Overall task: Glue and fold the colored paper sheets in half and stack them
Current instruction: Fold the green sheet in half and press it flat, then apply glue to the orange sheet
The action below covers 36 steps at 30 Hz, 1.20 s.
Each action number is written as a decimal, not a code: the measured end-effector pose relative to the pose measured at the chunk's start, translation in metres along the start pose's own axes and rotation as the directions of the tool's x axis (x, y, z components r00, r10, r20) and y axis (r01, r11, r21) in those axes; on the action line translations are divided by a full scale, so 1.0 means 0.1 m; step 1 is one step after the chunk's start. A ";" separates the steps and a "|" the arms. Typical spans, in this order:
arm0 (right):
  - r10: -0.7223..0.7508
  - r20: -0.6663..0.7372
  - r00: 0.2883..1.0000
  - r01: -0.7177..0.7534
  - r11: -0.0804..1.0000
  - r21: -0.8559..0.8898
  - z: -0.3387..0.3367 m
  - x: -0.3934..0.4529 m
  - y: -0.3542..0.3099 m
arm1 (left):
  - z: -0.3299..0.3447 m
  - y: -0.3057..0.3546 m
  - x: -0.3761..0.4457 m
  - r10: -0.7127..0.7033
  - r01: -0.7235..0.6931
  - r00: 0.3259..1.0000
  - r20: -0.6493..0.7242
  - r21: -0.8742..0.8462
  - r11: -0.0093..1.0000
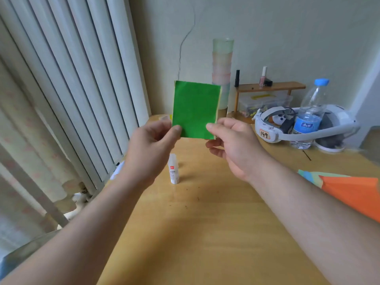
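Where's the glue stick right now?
In the head view the glue stick stands upright on the wooden table, left of centre, below the green paper and just right of the left hand.

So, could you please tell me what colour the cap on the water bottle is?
Light blue. The bottle shows in the head view, its cap on top.
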State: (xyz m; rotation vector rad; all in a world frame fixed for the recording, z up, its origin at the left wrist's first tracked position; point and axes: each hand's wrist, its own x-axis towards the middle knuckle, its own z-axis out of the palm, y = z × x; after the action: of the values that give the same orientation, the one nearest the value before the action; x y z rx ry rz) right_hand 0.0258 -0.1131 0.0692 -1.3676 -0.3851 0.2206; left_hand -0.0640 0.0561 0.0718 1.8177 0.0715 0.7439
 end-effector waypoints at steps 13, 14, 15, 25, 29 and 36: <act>-0.021 -0.230 0.973 -0.122 0.799 -0.589 0.41 0.93 1.06 | -0.17 -1.22 0.78 -0.553 0.551 0.832 -0.036 0.160 0.819; -0.016 -0.213 0.977 -0.124 0.768 -0.628 0.39 0.96 1.10 | -0.16 -1.27 0.79 -0.563 0.562 0.825 -0.058 0.200 0.803; -0.006 -0.180 0.984 -0.117 0.741 -0.662 0.37 0.96 1.13 | -0.16 -1.32 0.79 -0.566 0.566 0.821 -0.076 0.240 0.789; 0.017 -0.006 1.000 -0.017 0.712 -0.702 0.07 0.61 0.99 | -0.23 -0.89 0.63 -0.362 0.381 0.916 -0.173 0.088 0.920; -0.087 -0.004 0.996 0.066 0.784 -0.617 -0.21 0.20 0.67 | 0.07 -0.26 0.38 -0.061 0.093 0.964 -0.260 0.116 0.989; -0.260 -0.101 0.960 0.119 0.709 -0.695 -1.30 -0.57 0.09 | 1.45 0.20 -0.31 0.099 -0.120 0.972 0.211 0.089 0.989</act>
State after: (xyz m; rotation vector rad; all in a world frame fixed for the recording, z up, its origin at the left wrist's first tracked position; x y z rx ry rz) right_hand 0.0252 -0.2505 0.0328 -2.0509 -0.4653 -0.2662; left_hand -0.0197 -0.0855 0.0482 1.9995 -0.1309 0.6336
